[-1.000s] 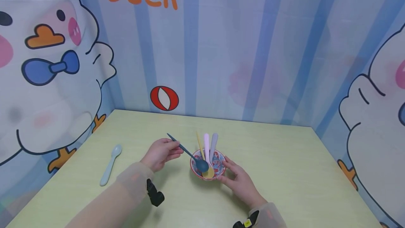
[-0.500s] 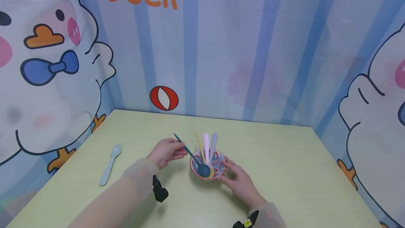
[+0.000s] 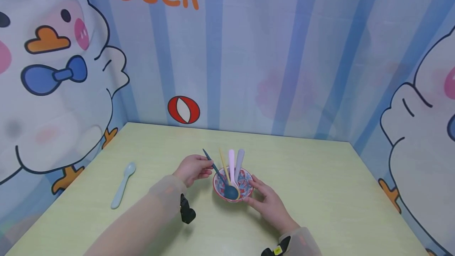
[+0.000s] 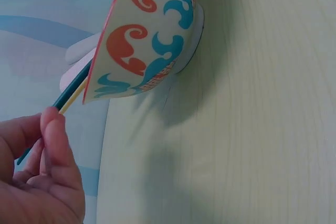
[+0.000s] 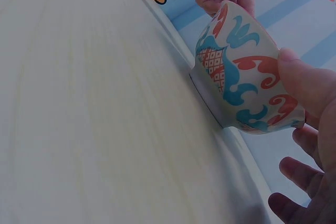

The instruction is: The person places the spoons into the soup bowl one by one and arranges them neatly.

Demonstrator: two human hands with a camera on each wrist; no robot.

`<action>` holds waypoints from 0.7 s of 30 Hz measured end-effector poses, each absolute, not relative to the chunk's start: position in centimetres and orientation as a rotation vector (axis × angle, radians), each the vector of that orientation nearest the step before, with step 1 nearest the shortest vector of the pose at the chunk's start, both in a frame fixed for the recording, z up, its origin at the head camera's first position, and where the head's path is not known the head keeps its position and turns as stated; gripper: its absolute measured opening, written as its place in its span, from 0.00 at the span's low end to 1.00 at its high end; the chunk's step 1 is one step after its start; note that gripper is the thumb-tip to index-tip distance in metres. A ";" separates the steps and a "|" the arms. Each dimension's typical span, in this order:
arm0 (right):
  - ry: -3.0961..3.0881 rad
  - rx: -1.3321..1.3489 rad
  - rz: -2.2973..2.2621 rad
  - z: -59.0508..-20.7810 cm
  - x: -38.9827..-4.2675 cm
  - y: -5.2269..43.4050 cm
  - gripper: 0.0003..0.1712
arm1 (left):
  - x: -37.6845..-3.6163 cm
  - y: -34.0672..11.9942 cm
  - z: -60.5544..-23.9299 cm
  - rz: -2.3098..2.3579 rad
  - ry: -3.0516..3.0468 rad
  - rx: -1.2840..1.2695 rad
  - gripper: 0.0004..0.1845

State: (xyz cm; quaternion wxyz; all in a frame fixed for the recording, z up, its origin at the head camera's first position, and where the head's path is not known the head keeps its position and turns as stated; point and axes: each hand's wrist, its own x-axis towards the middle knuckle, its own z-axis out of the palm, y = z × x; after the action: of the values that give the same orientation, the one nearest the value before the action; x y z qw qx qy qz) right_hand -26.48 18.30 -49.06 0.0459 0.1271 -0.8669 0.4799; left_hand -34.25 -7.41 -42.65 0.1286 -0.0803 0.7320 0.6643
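Note:
A patterned bowl [image 3: 216, 189] with a red rim stands on the table, its outside showing orange and blue swirls in both wrist views. My left hand [image 3: 194, 170] pinches the handle of a dark teal spoon [image 3: 231, 192], whose head lies inside the bowl. Alongside it in the bowl lean a yellow spoon [image 3: 223, 159], a pink spoon [image 3: 232, 161] and a greyish purple spoon [image 3: 240, 160], handles pointing away from me. On the other side, my right hand [image 3: 268, 204] holds the bowl's rim between thumb and index finger, the other fingers spread in the right wrist view.
A pale blue spoon [image 3: 122, 187] lies by itself at the left of the light yellow-green table [image 3: 313, 177]. Behind the table hangs a blue striped cloth [image 3: 245, 50] with duck drawings, and the table's back edge meets it.
My left hand has moved right toward the bowl, tipping the teal spoon more upright and lowering its head over the yellow spoon's head. My right hand and the bowl have stayed in place.

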 end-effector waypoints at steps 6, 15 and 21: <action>-2.641 0.411 1.455 -49.2 -26.6 18.4 0.38 | -34.5 -6.8 -43.0 1.924 2.155 -0.254 0.14; -2.631 0.417 1.460 -49.1 -26.4 18.4 0.37 | -34.8 -6.1 -43.5 1.918 2.163 -0.288 0.13; -2.627 0.419 1.466 -49.0 -26.4 18.5 0.37 | -35.1 -5.9 -43.8 1.915 2.175 -0.282 0.13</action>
State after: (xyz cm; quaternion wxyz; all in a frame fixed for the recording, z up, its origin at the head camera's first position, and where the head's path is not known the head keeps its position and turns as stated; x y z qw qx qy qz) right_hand -26.42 18.45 -49.02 0.0522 0.1379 -0.8637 0.4820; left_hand -35.06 -5.86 -43.81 0.1147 -0.0963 0.7421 0.6534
